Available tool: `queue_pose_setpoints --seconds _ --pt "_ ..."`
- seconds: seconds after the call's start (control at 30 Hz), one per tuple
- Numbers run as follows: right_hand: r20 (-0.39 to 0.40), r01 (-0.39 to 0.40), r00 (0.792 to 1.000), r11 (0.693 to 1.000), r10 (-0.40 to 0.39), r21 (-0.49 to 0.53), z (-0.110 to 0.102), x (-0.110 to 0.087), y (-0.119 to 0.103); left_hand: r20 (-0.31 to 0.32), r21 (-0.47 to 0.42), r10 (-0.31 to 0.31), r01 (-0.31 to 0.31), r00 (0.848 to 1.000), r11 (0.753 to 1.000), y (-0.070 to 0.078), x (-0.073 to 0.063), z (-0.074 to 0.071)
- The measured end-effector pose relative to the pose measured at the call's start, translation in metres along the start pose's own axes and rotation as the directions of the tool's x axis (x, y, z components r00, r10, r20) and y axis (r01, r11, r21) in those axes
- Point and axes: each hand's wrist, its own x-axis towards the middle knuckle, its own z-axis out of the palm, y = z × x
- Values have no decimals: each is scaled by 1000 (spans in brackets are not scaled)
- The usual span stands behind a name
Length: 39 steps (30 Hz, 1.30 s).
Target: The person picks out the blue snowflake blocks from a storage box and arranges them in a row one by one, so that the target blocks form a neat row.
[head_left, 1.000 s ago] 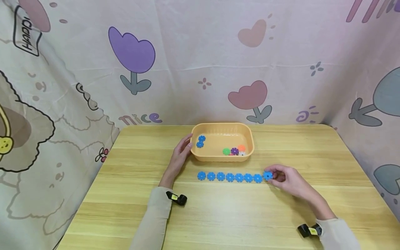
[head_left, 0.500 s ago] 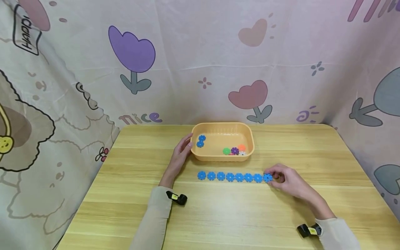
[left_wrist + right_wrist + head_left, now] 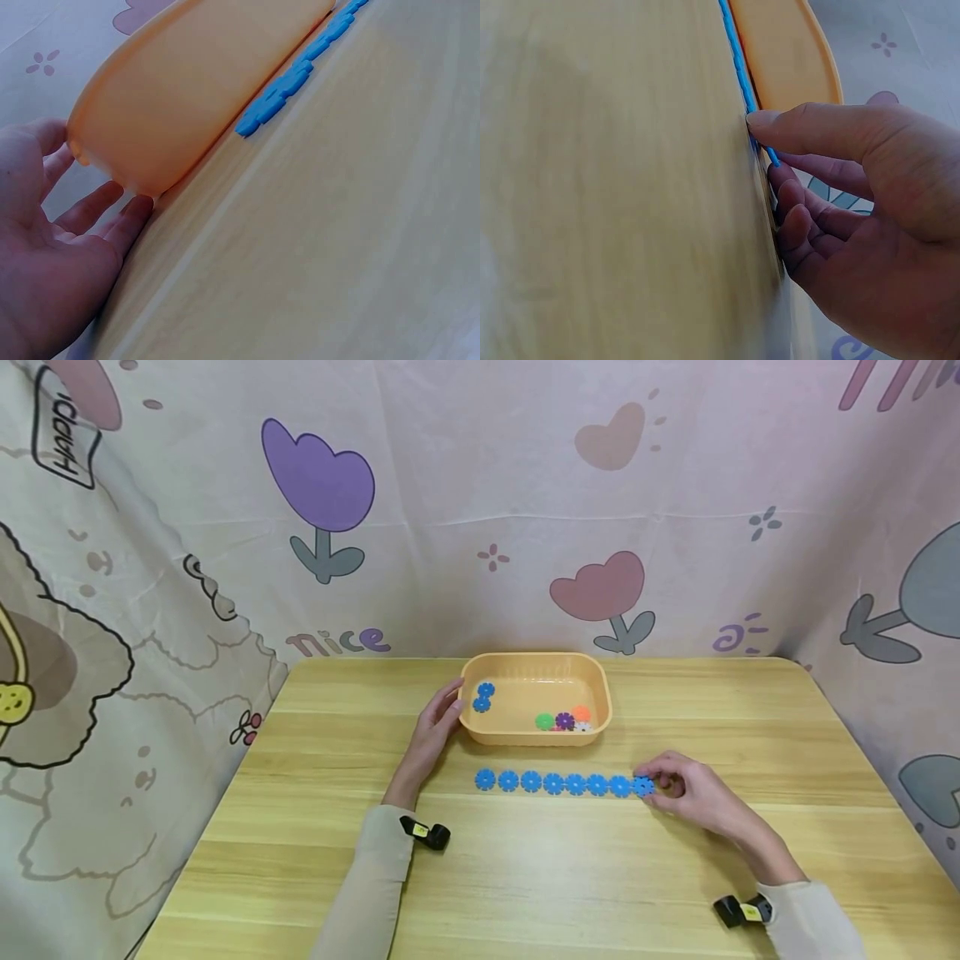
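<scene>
A row of several blue snowflake discs [image 3: 553, 783] lies on the table in front of a yellow-orange plastic tray [image 3: 532, 739]. At the row's right end my right hand [image 3: 693, 789] pinches the last blue snowflake disc [image 3: 642, 786] between thumb and fingers. That disc lies against its neighbour; the right wrist view shows the row [image 3: 739, 64] edge-on, with the thumb on its near end. My left hand [image 3: 432, 731] rests against the tray's left end, its loosely extended fingers [image 3: 94, 206] touching the outer wall and rim.
Inside the tray, two blue discs [image 3: 483, 697] lie at the left. Green [image 3: 544, 722], purple [image 3: 564, 720], orange [image 3: 581, 713] and white discs sit at the right. A printed cloth [image 3: 465, 510] hangs behind the wooden table [image 3: 525, 877].
The rightmost blue disc has come down slightly into line with the row, moved by my right hand. My left hand stays at the tray.
</scene>
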Motion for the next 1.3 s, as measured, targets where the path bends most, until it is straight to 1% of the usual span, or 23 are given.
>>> queue_pose_setpoints --seconds 0.33,0.43,0.6,0.73,0.97,1.07,1.13,1.23,1.3 --pt "4 11 1000 1000 -11 -24 2 0 3 3 15 3 -3 1000 1000 0 1 -1" --pt "5 17 1000 1000 -17 -24 2 0 4 0 23 -3 3 1000 1000 -8 4 -3" --pt "2 21 1000 1000 -21 -20 2 0 5 -11 24 -2 3 1000 1000 -25 11 -6" --pt "0 25 1000 999 -25 -21 2 0 6 -15 32 16 -16 1000 999 -29 12 -7" --pt "-8 30 1000 999 -30 -16 2 0 7 -22 36 40 -39 999 999 -29 11 -7" --pt "-44 39 998 999 -40 -12 2 0 6 -24 28 41 -40 999 999 -29 11 -6" --pt "-91 56 994 998 -58 -25 2 0 3 -24 29 38 -37 999 999 -29 11 -5" --pt "-162 92 982 994 -101 -60 2 5 -5 -30 35 35 -34 999 999 -30 10 -5" --pt "-188 118 974 991 -129 -68 2 10 -12 -35 38 32 -31 999 999 -30 10 -5"
